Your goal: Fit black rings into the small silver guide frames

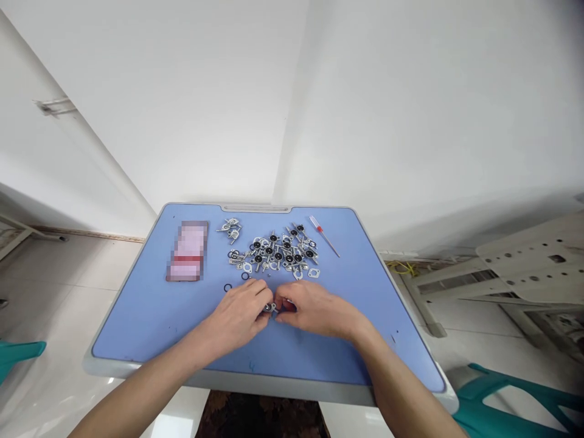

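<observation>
At left, a black ring [227, 288] lies on the blue table [319, 359]; our left hand [244, 313] pinches a small metal part [270, 308] (just below the pile), and our right hand's [314, 307] fingers curl beside it.

1 blue tabletop [319, 353] with a pale grey rim, a slot along its far edge. 1 plain white wall [219, 121] behind, with a faint vertical shadow band. 1 slanting edge at left, 1 metal fitting [55, 106] beside it. Floor [82, 261]: pale, glossy tiles with light reflections. At right, 1 pale perforated panel [538, 258] on a metal frame. 2 teal plastic furnishings, 1 per side, partly visible.
</observation>
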Tool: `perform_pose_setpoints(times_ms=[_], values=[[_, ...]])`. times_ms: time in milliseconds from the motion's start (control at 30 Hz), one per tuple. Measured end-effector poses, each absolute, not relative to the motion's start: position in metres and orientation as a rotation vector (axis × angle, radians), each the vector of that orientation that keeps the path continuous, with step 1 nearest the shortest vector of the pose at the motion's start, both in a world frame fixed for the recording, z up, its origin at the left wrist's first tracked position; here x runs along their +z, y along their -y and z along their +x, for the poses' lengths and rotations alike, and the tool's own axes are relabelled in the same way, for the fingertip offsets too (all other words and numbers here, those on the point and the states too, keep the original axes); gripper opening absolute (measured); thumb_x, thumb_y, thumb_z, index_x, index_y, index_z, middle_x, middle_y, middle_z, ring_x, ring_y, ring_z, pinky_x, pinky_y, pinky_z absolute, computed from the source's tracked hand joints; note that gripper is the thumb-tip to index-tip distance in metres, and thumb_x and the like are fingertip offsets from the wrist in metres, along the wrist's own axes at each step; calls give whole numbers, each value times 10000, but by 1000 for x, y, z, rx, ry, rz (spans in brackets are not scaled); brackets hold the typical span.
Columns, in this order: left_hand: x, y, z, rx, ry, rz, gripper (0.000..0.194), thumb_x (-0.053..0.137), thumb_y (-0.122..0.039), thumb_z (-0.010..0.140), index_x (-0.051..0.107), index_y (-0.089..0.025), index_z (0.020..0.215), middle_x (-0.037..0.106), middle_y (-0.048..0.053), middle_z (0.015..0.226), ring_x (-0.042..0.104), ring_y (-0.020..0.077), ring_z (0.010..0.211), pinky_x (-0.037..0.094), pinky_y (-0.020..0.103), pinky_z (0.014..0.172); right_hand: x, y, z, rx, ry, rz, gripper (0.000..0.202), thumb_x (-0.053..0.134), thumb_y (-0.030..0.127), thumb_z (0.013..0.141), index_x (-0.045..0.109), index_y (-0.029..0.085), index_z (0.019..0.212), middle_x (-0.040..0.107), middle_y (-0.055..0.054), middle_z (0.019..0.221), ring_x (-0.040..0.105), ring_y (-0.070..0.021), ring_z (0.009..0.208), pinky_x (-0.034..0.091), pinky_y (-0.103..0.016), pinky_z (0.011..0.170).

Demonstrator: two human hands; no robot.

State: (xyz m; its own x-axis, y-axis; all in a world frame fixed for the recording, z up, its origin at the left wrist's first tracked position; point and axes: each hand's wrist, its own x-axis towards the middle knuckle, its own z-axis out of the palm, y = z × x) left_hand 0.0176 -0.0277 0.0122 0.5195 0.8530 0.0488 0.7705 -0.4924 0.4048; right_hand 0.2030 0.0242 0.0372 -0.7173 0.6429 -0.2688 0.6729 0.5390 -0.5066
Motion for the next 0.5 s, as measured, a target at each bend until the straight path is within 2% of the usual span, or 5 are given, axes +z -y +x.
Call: perform_pose_setpoints(times_ms=[133,500], values=[[13,30,18,354,-1306,2432,107,529,-102,832,464,-188,837,523,9,880,499,176,813,404,295,647,34,-20,198,-852,-2703,1148,82,538,146,759,580,173,693,640,-24,674,546,-149,634,270,-252,545],[17,30,19,337,-1275,2399,144,528,-92,843,434,-189,794,506,-4,850,480,160,792,406,296,677,30,-20,200,-944,-2681,1143,92,510,145,761,534,164,674,629,-24,676,524,-138,632,267,-250,553]])
